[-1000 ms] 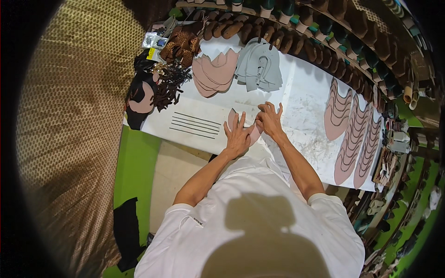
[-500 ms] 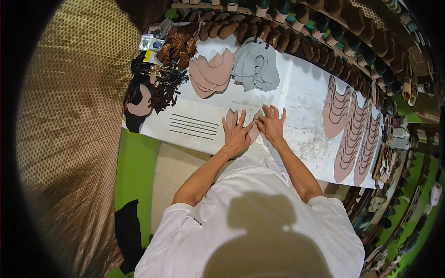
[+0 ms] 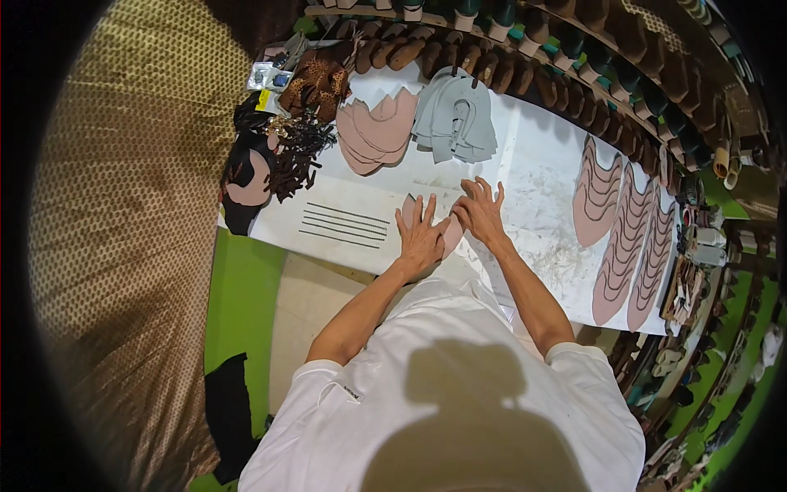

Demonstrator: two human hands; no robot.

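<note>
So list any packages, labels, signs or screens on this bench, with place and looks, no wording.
Small clear packets: far left corner of the white bench, flat, pale with dark contents.
Yellow tag: just below them, beside the dark strap pile, small, rectangular.
No signs or screens in view.

left hand (image 3: 420,239) flat on pink leather piece (image 3: 450,235) | right hand (image 3: 480,215) pressing beside | white table (image 3: 533,164)

White worktable (image 3: 541,156) with pink leather pieces (image 3: 375,135), grey pieces (image 3: 456,121), dark strips (image 3: 344,225).
</note>
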